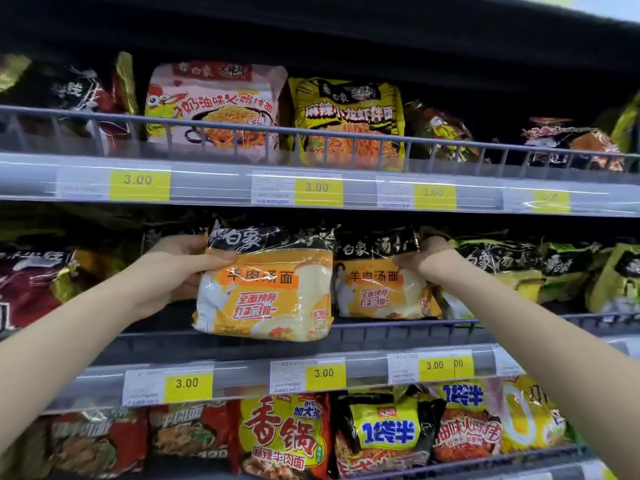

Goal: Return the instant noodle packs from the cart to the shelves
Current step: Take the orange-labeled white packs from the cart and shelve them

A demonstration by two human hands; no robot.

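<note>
soft noodle packs go back on the middle shelf

a wall of shelves [214, 183] fills the view, each tier fronted by a wire rail and yellow price tags [139, 184]. on the middle tier, a person holds two matching orange-and-black noodle packs. the left pack [265, 289] hangs in front of the rail, out past the shelf edge; the right pack [377, 282] sits behind the rail among its neighbours. the left hand [173, 271] grips the left pack at its upper left corner, thumb over the front. the right hand [427, 259] pinches the right pack near its black top seam, though its fingers are mostly hidden. the glossy film looks slick and crinkly, the load light, and the noodle block inside is likely brittle, so a hold at the sealed edges or flat across the sides, without squeezing, seems safest.
</note>
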